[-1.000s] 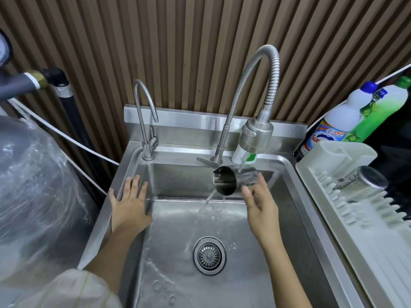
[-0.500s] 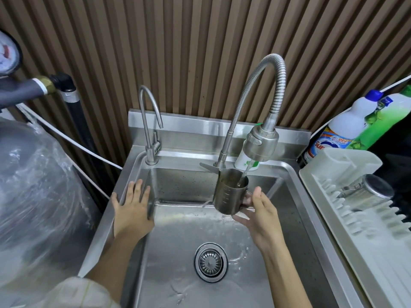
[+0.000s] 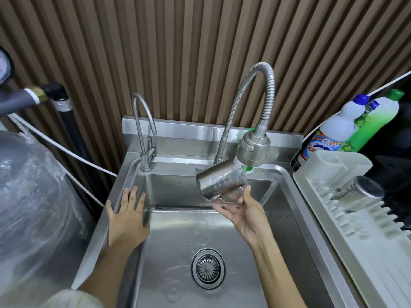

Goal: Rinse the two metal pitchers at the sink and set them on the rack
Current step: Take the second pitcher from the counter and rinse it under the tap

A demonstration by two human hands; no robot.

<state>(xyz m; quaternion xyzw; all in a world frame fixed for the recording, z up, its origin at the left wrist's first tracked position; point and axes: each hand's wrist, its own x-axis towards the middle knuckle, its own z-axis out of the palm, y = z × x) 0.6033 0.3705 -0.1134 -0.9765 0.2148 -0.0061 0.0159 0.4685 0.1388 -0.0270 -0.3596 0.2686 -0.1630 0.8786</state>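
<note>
Steel pitcher (image 3: 219, 182) tilted over sink (image 3: 287, 196), right hand (image 3: 241, 208)

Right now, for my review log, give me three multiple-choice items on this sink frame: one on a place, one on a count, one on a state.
1. Where is the second steel pitcher?
A. in the basin
B. on the white plastic drying rack
C. on the plastic-wrapped tank

2. How many taps stand behind the steel sink?
A. one
B. two
C. three

3. How is the steel pitcher held in the right hand oriented?
A. upright
B. tipped on its side under the spray head
C. upside down on the drain

Answers:
1 B, it lies among the rack's prongs.
2 B, a thin gooseneck tap and a flexible spray tap.
3 B, the right hand holds it tilted at its lower edge; the left hand rests flat on the sink's rim.
</note>
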